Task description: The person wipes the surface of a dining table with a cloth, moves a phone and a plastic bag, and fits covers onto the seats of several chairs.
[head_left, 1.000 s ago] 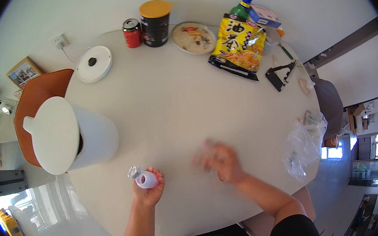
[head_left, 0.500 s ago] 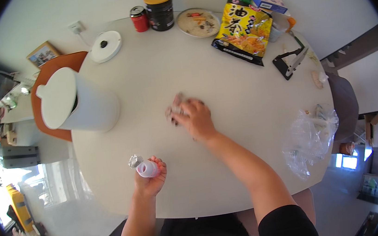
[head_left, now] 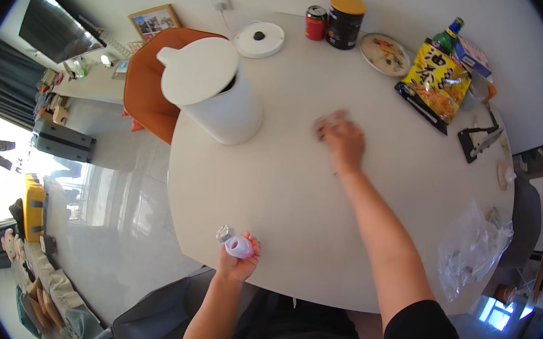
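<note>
In my left hand (head_left: 234, 265), near the front left of the table, is a small whitish bottle (head_left: 239, 247) with a pinkish tint. Its mouth faces up uncovered, and a shiny silver cap (head_left: 225, 233) shows beside it. The fingers are wrapped round the bottle. Farther out, over the middle of the table (head_left: 274, 189), my right hand (head_left: 347, 144) presses down with bent fingers on a crumpled greyish-brown wad (head_left: 322, 128). Motion blurs the wad, and the hand partly covers it, so whether it is cloth or paper does not show.
A large white pitcher (head_left: 232, 114) stands at the left, with a white round base (head_left: 259, 39) behind it. Along the back are a red can (head_left: 316, 24), black canister (head_left: 344, 27), plate (head_left: 376, 57) and yellow packet (head_left: 436, 84). Clear plastic bags (head_left: 472, 254) lie at the right.
The view has swung left, so the table and everything on it appear farther right. My right hand has shifted the wad across the tabletop; my left hand keeps the bottle.
</note>
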